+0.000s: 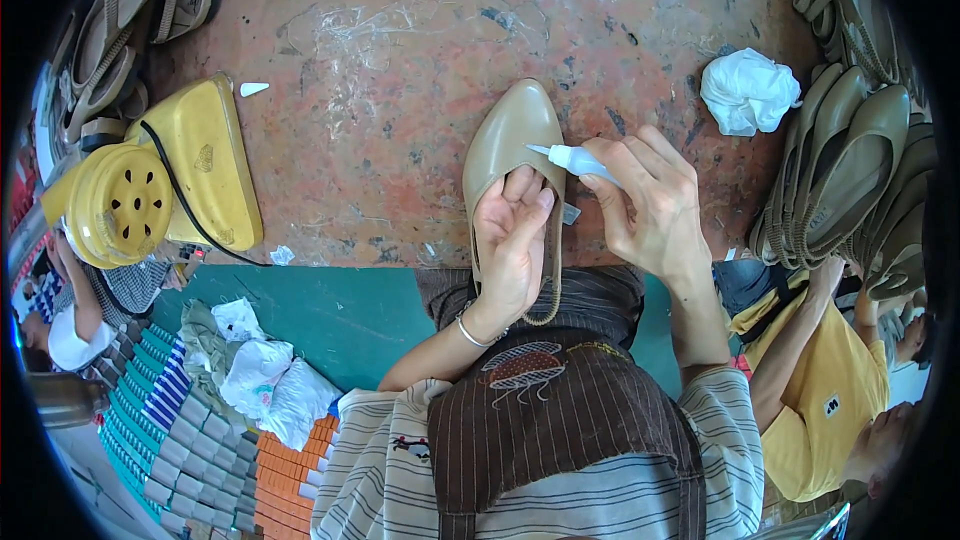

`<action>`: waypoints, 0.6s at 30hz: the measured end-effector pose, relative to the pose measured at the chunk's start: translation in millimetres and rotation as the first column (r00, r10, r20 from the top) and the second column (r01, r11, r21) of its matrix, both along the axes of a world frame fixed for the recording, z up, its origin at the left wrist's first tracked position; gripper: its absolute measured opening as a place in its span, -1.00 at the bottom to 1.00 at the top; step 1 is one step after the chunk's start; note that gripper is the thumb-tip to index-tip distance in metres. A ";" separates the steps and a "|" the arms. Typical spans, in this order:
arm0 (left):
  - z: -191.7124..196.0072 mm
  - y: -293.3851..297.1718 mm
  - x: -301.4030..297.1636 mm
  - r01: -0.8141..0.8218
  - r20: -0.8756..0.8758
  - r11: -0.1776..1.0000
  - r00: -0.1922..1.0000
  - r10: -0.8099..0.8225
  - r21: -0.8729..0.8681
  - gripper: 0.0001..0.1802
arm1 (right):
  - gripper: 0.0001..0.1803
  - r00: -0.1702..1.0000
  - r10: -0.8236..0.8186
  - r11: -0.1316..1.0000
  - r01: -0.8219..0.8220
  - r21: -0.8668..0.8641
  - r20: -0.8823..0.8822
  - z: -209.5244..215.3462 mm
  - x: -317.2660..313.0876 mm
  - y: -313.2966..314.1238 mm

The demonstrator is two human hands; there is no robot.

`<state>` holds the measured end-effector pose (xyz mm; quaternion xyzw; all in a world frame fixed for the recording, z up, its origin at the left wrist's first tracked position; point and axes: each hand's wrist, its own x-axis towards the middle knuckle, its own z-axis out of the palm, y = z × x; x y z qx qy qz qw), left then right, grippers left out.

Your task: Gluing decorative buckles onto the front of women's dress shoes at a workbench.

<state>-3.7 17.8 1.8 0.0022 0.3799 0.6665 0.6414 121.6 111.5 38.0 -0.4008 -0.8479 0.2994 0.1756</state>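
Observation:
A tan slingback shoe (520, 110) with a pointed toe lies at the table's near edge, toe pointing away from me. My left hand (515, 240), palm up, has its fingers inside the shoe's opening and holds it from within; the fingertips are hidden under the upper. In my right hand (650, 195) is a small white squeeze bottle (580, 160), gripped between thumb and fingers. Its thin nozzle points left and lies over the shoe's upper, touching it or just above; I cannot tell which.
A white cap (255, 89) lies beside a yellow machine (210, 170) with a black cord at the left. Crumpled white material (750, 92) sits to the right, near stacked tan shoes (850, 160). Sandals (120, 10) crowd the far left. A co-worker in yellow (820, 400) is at the right.

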 end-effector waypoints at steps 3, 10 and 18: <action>0.7 0.3 1.5 -0.016 -0.011 0.999 1.000 0.015 -0.030 -0.43 | -0.78 1.000 -0.018 1.000 0.018 -0.002 -0.015 0.6 1.2 -0.7; 4.6 3.2 2.5 -0.046 0.015 0.995 0.999 0.047 -0.090 -0.78 | -0.79 1.000 -0.003 1.000 0.003 0.009 -0.024 0.0 -7.4 -0.5; 1.2 -0.9 0.6 -0.049 0.058 0.996 0.997 0.053 -0.074 -0.76 | -0.83 0.999 -0.038 0.999 0.038 -0.004 -0.017 -1.7 3.5 -0.5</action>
